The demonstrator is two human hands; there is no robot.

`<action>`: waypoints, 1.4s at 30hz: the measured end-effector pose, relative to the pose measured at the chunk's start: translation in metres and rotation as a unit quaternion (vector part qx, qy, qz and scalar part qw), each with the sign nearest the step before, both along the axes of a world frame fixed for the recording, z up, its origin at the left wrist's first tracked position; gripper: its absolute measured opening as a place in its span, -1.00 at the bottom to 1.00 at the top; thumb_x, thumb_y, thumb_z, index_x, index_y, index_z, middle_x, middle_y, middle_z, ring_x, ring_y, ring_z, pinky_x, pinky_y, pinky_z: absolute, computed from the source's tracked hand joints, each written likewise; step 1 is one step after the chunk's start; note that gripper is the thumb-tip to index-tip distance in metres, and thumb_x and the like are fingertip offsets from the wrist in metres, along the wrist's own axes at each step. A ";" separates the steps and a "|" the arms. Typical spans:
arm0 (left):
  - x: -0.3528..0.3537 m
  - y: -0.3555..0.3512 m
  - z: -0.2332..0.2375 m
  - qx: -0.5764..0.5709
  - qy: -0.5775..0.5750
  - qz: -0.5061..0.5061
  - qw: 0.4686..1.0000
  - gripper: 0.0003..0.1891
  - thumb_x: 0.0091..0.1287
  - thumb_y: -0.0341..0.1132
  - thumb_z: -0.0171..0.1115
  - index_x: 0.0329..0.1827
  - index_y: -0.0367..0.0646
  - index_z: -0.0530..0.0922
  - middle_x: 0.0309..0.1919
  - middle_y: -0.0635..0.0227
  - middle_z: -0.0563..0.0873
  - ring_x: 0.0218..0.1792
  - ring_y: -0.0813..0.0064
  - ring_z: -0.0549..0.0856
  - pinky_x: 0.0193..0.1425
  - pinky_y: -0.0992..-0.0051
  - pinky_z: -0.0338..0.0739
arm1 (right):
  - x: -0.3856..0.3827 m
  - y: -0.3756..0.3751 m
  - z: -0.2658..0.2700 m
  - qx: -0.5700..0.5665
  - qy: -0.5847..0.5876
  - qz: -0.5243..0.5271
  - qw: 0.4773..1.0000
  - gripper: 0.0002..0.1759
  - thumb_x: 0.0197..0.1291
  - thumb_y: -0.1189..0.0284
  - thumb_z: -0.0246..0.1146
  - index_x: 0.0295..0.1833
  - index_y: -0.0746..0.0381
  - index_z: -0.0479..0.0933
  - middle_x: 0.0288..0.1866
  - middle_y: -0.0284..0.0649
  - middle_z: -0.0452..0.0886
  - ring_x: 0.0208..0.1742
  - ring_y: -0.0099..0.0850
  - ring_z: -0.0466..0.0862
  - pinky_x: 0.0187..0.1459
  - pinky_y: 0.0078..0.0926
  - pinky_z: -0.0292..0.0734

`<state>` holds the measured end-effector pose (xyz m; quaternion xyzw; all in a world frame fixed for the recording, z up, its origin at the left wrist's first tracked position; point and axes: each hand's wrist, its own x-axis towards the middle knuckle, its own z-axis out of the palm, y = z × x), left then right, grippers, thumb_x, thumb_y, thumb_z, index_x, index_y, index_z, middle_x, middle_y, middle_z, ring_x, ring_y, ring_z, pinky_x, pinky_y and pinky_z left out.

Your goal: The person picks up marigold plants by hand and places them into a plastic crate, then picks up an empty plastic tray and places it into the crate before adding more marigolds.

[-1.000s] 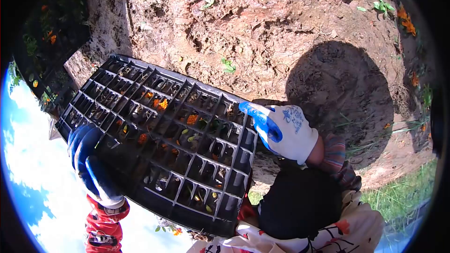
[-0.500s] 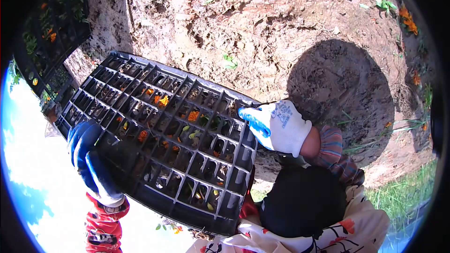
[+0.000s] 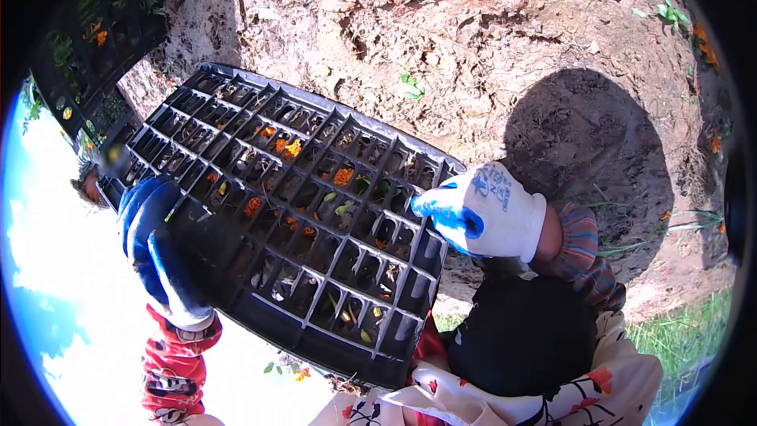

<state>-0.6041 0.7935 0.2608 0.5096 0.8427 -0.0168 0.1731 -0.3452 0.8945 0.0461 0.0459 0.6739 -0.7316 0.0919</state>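
Observation:
A large black seedling tray (image 3: 296, 330) is held up at a tilt in the middle of the view. Its cells contain dry plant bits, several orange marigold heads (image 3: 293, 147) and a few yellow-green buds (image 3: 344, 209). My left hand (image 3: 154, 244), in a blue-coated glove below a red patterned sleeve, has its fingers curled over the tray's left edge. At the opposite edge, my right hand (image 3: 489, 213) pinches the rim; its glove is white with blue fingertips, below a striped cuff. The parts of the fingers beneath the tray are hidden.
Bare, rough soil (image 3: 441, 24) spreads behind the tray, with a round dark shadow (image 3: 591, 150) at right. Another dark tray with green plants and orange flowers (image 3: 87, 39) is at upper left. Grass (image 3: 686, 331) grows at lower right, near floral cloth (image 3: 544, 406) and a black rounded shape (image 3: 516, 339).
The whole scene has shifted slightly right in view, soil included, and the tray sits a little higher in the picture. Both hands keep their grip on it.

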 end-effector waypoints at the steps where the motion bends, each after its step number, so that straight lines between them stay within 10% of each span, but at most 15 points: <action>1: -0.001 0.000 0.000 0.002 -0.001 0.002 1.000 -0.56 0.40 -0.12 -0.17 -0.05 -0.33 0.54 -0.05 0.02 0.58 0.05 0.09 0.51 0.22 0.14 0.26 | 0.000 0.000 0.000 0.018 0.007 0.003 1.000 -0.72 0.09 0.29 0.16 -0.07 0.06 0.58 -0.39 -0.14 0.62 -0.35 -0.18 0.65 -0.31 -0.21 0.56; 12: 0.000 -0.003 0.000 0.038 -0.025 0.011 0.999 -0.64 0.40 -0.20 -0.11 -0.01 -0.30 0.52 -0.01 0.08 0.57 0.09 0.16 0.49 0.24 0.20 0.27 | -0.033 0.008 0.043 0.061 0.225 -0.017 0.972 -0.57 0.09 0.25 0.17 0.13 0.00 0.51 -0.39 -0.23 0.51 -0.47 -0.28 0.55 -0.39 -0.31 0.41; 27: 0.004 0.002 0.000 0.129 0.040 -0.002 0.991 -0.81 0.22 -0.39 0.15 -0.16 -0.26 0.62 -0.17 0.12 0.66 -0.07 0.14 0.59 0.09 0.28 0.41 | -0.038 -0.008 0.055 0.157 0.214 -0.018 0.964 -0.68 0.03 0.26 0.24 -0.04 -0.01 0.55 -0.39 -0.31 0.53 -0.42 -0.28 0.58 -0.35 -0.28 0.44; 32: 0.003 -0.011 -0.001 0.163 0.045 0.020 0.985 -0.75 0.32 -0.32 0.16 -0.05 -0.29 0.60 -0.14 0.24 0.65 -0.06 0.47 0.59 0.09 0.49 0.42 | -0.034 -0.016 0.060 0.169 0.196 -0.057 0.964 -0.70 0.03 0.35 0.23 -0.06 0.04 0.57 -0.38 -0.25 0.54 -0.36 -0.20 0.58 -0.33 -0.26 0.45; 34: 0.004 -0.013 0.005 0.149 0.013 0.052 0.987 -0.74 0.31 -0.30 0.19 -0.04 -0.28 0.60 -0.13 0.28 0.67 -0.04 0.51 0.58 0.09 0.50 0.42 | -0.030 -0.021 0.059 0.174 0.223 -0.088 0.955 -0.71 0.06 0.42 0.20 -0.04 0.11 0.56 -0.32 -0.17 0.58 -0.28 -0.13 0.60 -0.26 -0.23 0.49; 36: 0.010 -0.022 0.012 0.297 -0.278 0.214 0.888 -0.72 0.29 -0.22 0.26 -0.06 -0.21 0.60 -0.27 0.49 0.65 -0.24 0.71 0.56 -0.17 0.65 0.44 | -0.027 -0.023 0.055 0.149 0.252 -0.105 0.950 -0.70 0.07 0.44 0.19 -0.03 0.16 0.56 -0.21 -0.10 0.61 -0.21 -0.09 0.61 -0.18 -0.24 0.51; 39: 0.048 -0.056 0.061 0.360 -0.279 0.227 0.861 -0.71 0.33 -0.26 0.21 0.00 -0.26 0.56 -0.26 0.53 0.62 -0.27 0.78 0.52 -0.19 0.68 0.42 | -0.024 -0.024 0.066 0.176 0.207 -0.100 0.957 -0.70 0.09 0.45 0.19 -0.02 0.19 0.56 -0.13 -0.07 0.62 -0.14 -0.06 0.60 -0.11 -0.26 0.50; 40: 0.074 -0.068 0.079 0.320 -0.277 0.280 0.862 -0.73 0.31 -0.28 0.22 -0.01 -0.25 0.56 -0.28 0.43 0.66 -0.28 0.65 0.58 -0.18 0.64 0.44 | -0.023 -0.025 0.070 0.196 0.208 -0.106 0.952 -0.71 0.09 0.46 0.19 -0.02 0.19 0.57 -0.13 -0.07 0.61 -0.14 -0.06 0.60 -0.09 -0.26 0.50; 42: 0.098 -0.104 0.092 0.107 -0.027 0.034 0.993 -0.46 0.11 -0.01 0.34 -0.02 -0.30 0.55 -0.14 0.09 0.65 -0.09 0.25 0.63 0.09 0.34 0.43 | -0.021 -0.025 0.074 0.229 0.205 -0.112 0.945 -0.71 0.09 0.46 0.19 -0.03 0.19 0.57 -0.13 -0.08 0.62 -0.12 -0.07 0.60 -0.07 -0.26 0.49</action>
